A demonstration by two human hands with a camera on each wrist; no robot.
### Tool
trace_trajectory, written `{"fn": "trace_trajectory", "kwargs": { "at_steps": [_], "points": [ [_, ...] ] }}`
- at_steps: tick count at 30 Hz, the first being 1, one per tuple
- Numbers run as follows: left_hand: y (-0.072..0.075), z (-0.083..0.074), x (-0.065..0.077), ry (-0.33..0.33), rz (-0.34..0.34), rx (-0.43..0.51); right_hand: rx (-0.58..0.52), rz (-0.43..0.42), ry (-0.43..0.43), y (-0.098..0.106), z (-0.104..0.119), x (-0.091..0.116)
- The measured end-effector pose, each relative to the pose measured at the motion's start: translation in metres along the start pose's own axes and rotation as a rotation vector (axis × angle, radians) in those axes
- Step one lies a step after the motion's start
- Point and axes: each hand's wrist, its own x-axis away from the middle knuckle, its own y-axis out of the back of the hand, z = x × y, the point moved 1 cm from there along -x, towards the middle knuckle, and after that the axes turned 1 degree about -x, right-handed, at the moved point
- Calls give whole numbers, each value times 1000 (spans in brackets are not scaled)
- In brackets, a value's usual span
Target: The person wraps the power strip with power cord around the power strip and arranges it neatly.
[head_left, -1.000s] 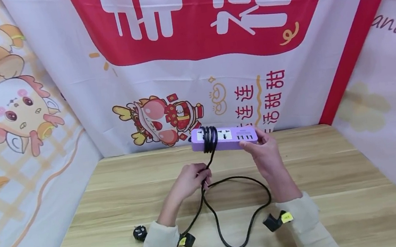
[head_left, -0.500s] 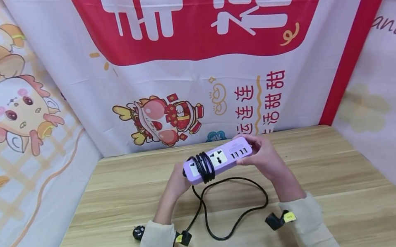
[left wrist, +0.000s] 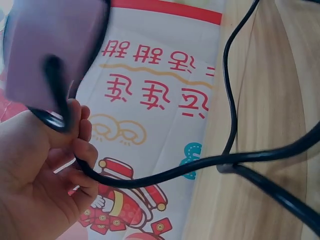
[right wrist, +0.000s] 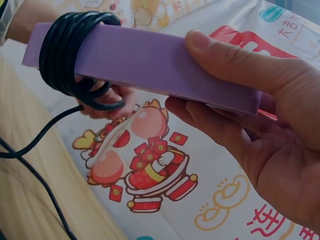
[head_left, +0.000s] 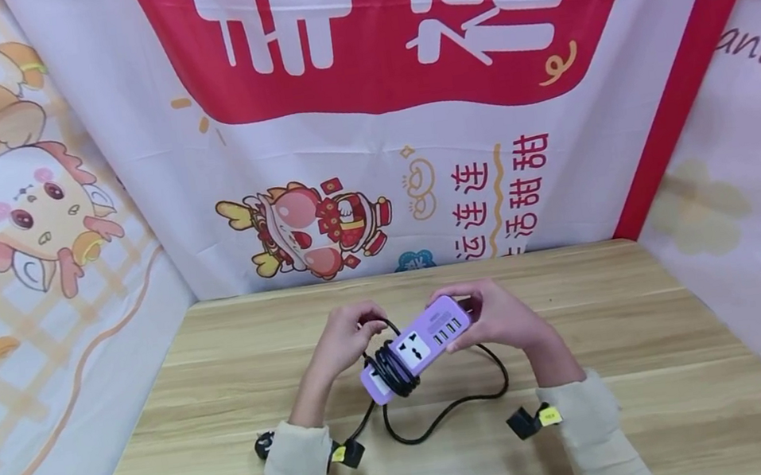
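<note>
A purple power strip (head_left: 430, 337) is held tilted above the table, its left end lower than its right. My right hand (head_left: 502, 318) grips its right end, thumb on one side and fingers on the other, as the right wrist view of the strip (right wrist: 145, 60) shows. Several turns of black cord (head_left: 394, 370) wrap around the strip near its left end. Just beyond that end, my left hand (head_left: 346, 338) pinches the cord; in the left wrist view the cord (left wrist: 135, 182) runs out from between the curled fingers (left wrist: 85, 150).
Loose cord (head_left: 447, 412) loops over the wooden table (head_left: 619, 350). The black plug (head_left: 263, 445) lies by the left sleeve. Black wrist mounts with yellow labels sit at both cuffs. A printed cloth (head_left: 548, 191) hangs behind the table, with more cloth at both sides.
The power strip has come lower and nearer, and its tilt has grown. My left hand has moved up and left from below the strip to beside its far edge, with the cord.
</note>
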Motion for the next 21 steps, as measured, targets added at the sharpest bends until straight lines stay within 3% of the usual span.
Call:
{"fn": "trace_trajectory", "kwargs": {
  "at_steps": [9,16,21],
  "points": [
    [4,-10,2,-8,-60,-53,138,-95,-125,1,-11,0],
    [-2,-16,1,-29,-104,-115,257,-188,-166,-1,-12,-1],
    [-8,-21,1,2,-111,-102,338,-305,-160,-6,-17,-6]
  ]
}}
